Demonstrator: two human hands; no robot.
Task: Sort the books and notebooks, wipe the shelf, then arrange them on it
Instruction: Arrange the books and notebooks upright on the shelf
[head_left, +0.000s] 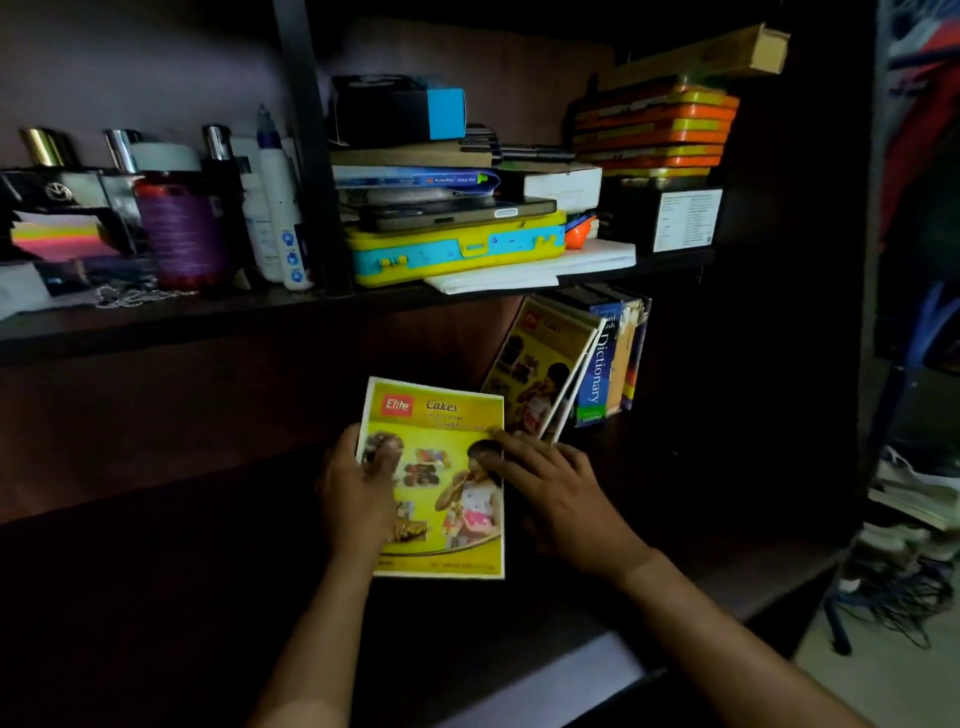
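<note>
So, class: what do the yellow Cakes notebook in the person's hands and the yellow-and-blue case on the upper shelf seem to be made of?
Yellow Cakes notebook, held by the left hand and right hand: probably glossy printed card or paper, being thin with white edges.
Yellow-and-blue case: likely moulded plastic, with a smooth sheen and clasps.

On the upper ledge sit a yellow-and-blue plastic case (457, 249), a purple jar (184, 228) and what may be stacked orange tins (654, 130).
</note>
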